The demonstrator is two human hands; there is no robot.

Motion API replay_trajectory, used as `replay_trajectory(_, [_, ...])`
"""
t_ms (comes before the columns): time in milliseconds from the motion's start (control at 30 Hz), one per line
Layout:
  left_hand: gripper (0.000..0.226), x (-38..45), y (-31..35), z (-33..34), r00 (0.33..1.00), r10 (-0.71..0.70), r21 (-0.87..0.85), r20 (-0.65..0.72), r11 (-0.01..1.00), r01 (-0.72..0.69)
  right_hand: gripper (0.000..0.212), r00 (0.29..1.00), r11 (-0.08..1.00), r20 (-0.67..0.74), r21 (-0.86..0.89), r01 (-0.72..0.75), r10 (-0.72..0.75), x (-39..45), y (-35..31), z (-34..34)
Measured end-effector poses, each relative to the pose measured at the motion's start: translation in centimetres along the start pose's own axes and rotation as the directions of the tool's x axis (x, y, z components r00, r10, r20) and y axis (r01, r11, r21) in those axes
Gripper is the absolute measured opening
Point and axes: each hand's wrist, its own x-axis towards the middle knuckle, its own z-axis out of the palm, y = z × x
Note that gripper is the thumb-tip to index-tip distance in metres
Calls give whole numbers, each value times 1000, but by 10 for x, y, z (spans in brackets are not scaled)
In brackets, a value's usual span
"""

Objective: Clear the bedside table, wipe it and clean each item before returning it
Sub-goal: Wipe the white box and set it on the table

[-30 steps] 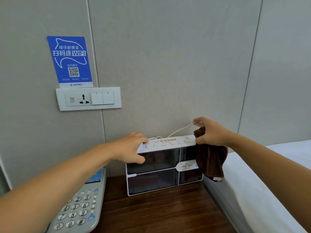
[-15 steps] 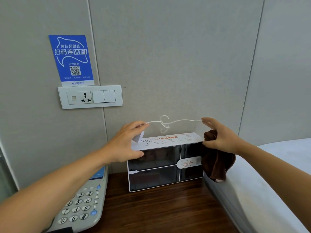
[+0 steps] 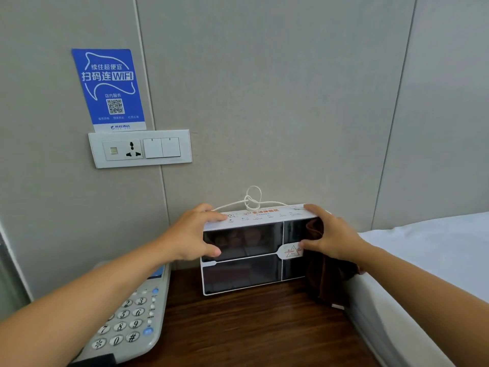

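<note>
A: Display box (image 3: pixel 242 258) position? 
B: Upright at the far edge of the wooden worktop (image 3: pixel 238 329), against the wall, right of the phone (image 3: pixel 127 319).
A: Hands?
B: Left hand (image 3: pixel 194 235) grips the box's left end, fingers on top, thumb on the front. Right hand (image 3: pixel 329 238) grips the right end, a brown cloth (image 3: pixel 328 282) held under it. White cord (image 3: pixel 252 201) lies knotted on top.

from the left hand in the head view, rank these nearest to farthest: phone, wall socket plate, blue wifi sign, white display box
Measured from the left hand:
1. white display box, gripped at its left end by that hand.
2. phone, below and to the left on the bedside table.
3. wall socket plate, up on the wall, to the left.
4. blue wifi sign, just above the plate.
</note>
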Motion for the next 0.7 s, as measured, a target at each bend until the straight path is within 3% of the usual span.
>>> replay_trajectory(267, [84, 3, 4, 6, 999, -11, 95, -30, 995, 14, 101, 995, 998, -69, -8, -68, 68, 0, 1, 7])
replay_trajectory(467, [89, 6, 15, -9, 996, 13, 314, 92, 948, -42, 118, 999, 992, -3, -113, -54, 54, -9, -10, -5])
replay_trajectory(600, [71, 13, 15, -28, 980, 6, 108, 196, 994, -27, 111, 999, 942, -54, -334, -28, 11, -17, -20, -17])
replay_trajectory(700, [33, 16, 17, -37, 991, 19, -95, 132, 995, -7, 94, 996, 915, -89, -403, -27, -9, -20, -30, -24])
